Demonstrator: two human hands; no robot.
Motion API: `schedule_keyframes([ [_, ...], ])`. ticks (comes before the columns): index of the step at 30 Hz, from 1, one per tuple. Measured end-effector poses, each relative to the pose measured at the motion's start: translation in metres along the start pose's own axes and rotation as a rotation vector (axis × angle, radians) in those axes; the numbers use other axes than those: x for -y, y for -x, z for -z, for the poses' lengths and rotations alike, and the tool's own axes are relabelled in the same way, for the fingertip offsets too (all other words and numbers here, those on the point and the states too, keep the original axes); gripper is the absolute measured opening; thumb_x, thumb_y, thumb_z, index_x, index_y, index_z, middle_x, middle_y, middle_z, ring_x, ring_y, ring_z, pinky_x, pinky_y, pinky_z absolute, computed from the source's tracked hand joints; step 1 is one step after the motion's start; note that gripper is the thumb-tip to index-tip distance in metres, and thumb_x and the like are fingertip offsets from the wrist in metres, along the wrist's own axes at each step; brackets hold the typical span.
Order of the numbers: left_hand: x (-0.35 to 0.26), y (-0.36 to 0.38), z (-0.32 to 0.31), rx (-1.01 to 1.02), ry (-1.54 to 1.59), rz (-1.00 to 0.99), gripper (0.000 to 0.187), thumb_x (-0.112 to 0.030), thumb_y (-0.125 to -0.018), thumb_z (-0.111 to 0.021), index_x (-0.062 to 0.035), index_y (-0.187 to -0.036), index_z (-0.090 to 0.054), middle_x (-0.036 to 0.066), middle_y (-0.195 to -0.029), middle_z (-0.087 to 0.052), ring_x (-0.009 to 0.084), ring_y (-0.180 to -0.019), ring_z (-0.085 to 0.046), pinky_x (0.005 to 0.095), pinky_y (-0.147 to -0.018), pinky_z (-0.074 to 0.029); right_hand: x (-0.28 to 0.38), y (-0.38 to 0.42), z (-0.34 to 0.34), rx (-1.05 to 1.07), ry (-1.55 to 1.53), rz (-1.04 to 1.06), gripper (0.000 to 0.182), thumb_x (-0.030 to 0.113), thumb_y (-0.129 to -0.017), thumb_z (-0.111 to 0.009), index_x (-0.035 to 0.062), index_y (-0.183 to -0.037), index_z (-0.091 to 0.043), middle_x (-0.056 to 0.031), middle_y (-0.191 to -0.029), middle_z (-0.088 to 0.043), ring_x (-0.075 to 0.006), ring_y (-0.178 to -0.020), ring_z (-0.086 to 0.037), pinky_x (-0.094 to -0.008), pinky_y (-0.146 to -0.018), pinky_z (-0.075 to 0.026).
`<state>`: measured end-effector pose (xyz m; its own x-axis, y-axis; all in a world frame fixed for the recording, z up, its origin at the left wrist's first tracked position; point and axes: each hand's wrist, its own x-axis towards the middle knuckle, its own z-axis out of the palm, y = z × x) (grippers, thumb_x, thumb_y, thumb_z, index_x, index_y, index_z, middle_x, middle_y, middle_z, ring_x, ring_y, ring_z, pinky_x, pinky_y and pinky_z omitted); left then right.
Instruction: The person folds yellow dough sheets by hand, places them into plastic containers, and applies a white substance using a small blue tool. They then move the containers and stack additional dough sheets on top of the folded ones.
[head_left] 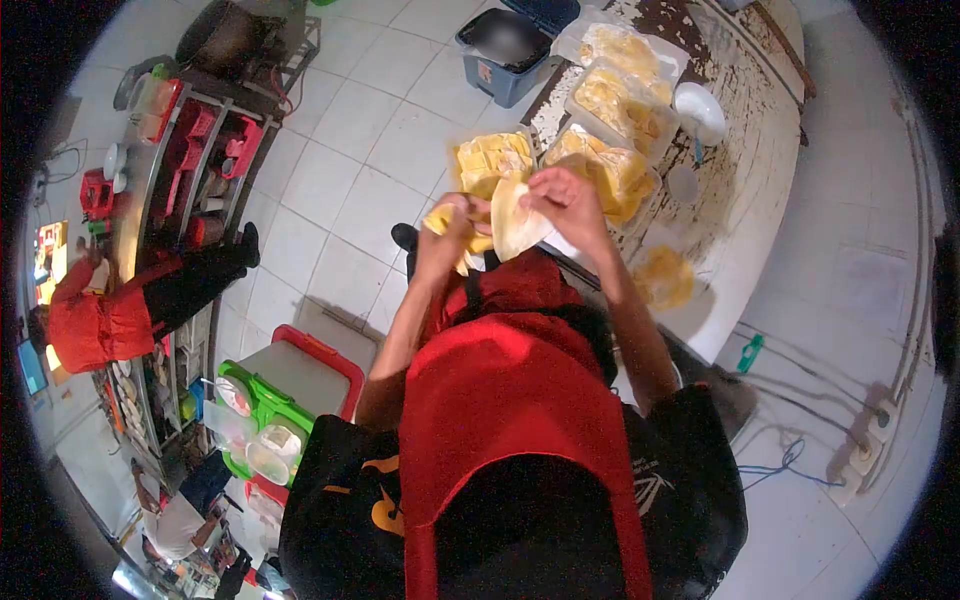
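My right hand point(572, 205) pinches the edge of a thin, pale, round sheet point(517, 218) that looks like a dough wrapper and hangs above my lap. To its left, my left hand point(450, 238) is closed around a soft yellow folded piece point(438, 218), its fingers close to the pale sheet. Just beyond both hands is a tray of yellow folded pieces point(493, 157). At the table edge beside my right hand stands a clear tub point(600, 165) heaped with yellow pieces. My fingertips are partly blurred.
More tubs of yellow pieces point(622, 100) line the worn table point(735, 160), near a white bowl point(699, 112). A blue-grey bin point(507, 70) stands on the floor beyond. Crates point(265, 410) are at my left, and a person in red point(100, 315) is by the shelves.
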<state>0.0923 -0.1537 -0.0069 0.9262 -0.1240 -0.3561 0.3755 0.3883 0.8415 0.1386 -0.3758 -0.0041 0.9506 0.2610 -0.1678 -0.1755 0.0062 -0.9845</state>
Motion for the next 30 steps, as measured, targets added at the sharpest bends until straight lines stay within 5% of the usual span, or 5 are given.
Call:
schedule_keyframes([
  [4, -0.003, -0.011, 0.04, 0.021, 0.27, 0.013, 0.041, -0.034, -0.107, -0.036, -0.0035, -0.134, -0.038, 0.024, -0.132, -0.056, 0.0323, -0.106, -0.065, 0.0435, -0.092, -0.056, -0.003, -0.024, 0.022, -0.091, 0.687, 0.073, 0.027, 0.004, -0.085, -0.073, 0.0011, -0.11, -0.062, -0.0116, -0.099, -0.071, -0.0164, -0.093, -0.069, -0.0328, -0.081, -0.055],
  [9, -0.018, -0.007, 0.038, 0.073, 0.394, 0.017, 0.047, -0.035, -0.107, -0.032, -0.0051, -0.143, -0.031, 0.023, -0.145, -0.043, 0.0387, -0.128, -0.052, 0.0483, -0.104, -0.049, -0.04, -0.045, 0.005, 0.297, 0.247, -0.077, 0.027, 0.005, -0.083, -0.074, -0.0003, -0.108, -0.065, -0.0121, -0.096, -0.073, -0.0213, -0.089, -0.072, -0.0334, -0.076, -0.056],
  [13, -0.018, -0.005, 0.033, 0.107, 0.453, 0.004, 0.051, -0.036, -0.107, -0.031, -0.0067, -0.148, -0.027, 0.02, -0.152, -0.035, 0.0393, -0.136, -0.043, 0.0503, -0.11, -0.043, -0.071, -0.052, -0.01, 0.018, 0.689, 0.223, 0.025, 0.007, -0.075, -0.077, 0.0006, -0.098, -0.067, -0.0162, -0.095, -0.071, -0.0337, -0.087, -0.068, -0.0418, -0.08, -0.052],
  [17, -0.013, -0.001, 0.027, 0.107, 0.492, 0.006, 0.053, -0.037, -0.107, -0.03, -0.0081, -0.151, -0.024, 0.016, -0.155, -0.033, 0.0357, -0.139, -0.04, 0.0484, -0.114, -0.038, -0.057, -0.037, -0.029, -0.192, 0.567, 0.344, 0.022, 0.007, -0.081, -0.077, 0.0025, -0.101, -0.069, -0.0119, -0.102, -0.071, -0.022, -0.094, -0.068, -0.0328, -0.082, -0.053],
  [30, 0.007, -0.015, 0.006, 0.118, 0.368, -0.042, 0.057, -0.042, -0.107, -0.026, -0.0041, -0.15, -0.029, 0.016, -0.156, -0.032, 0.0293, -0.141, -0.036, 0.0412, -0.116, -0.033, 0.006, 0.003, -0.073, 0.028, 0.509, 0.417, 0.032, 0.001, -0.08, -0.07, 0.0041, -0.111, -0.062, -0.0105, -0.101, -0.068, -0.0307, -0.097, -0.063, -0.0407, -0.09, -0.048],
])
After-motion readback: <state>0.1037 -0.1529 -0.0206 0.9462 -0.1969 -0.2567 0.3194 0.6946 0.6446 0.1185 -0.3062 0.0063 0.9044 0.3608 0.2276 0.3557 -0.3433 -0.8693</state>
